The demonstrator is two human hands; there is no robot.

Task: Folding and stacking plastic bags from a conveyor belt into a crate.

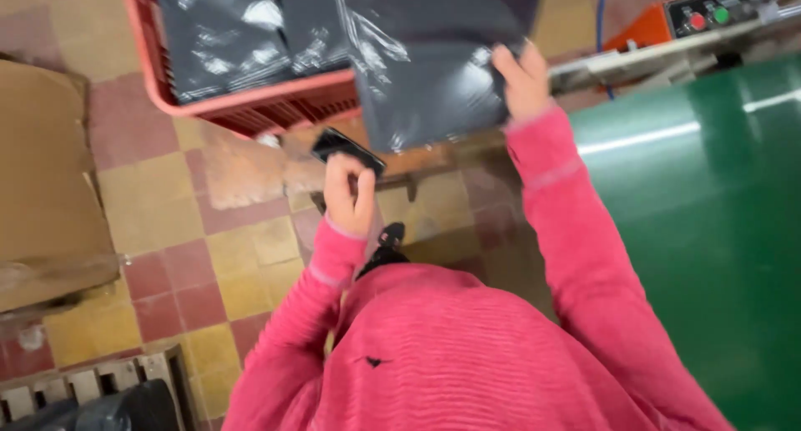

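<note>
right hand (524,79) is gripping a dark plastic bag (434,64) over the red crate (250,101), left hand (349,193) is holding a small black device (346,150) above the tiled floor (183,222).

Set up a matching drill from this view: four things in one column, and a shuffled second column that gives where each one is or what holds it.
Things
1. small black device
2. dark plastic bag
3. red crate
4. green belt

Places
A. gripped at its edge by the right hand
B. on the tiled floor, with black bags inside
C. held in the left hand
D. along the right side, below the control panel

Pairs: 1-C, 2-A, 3-B, 4-D
</note>
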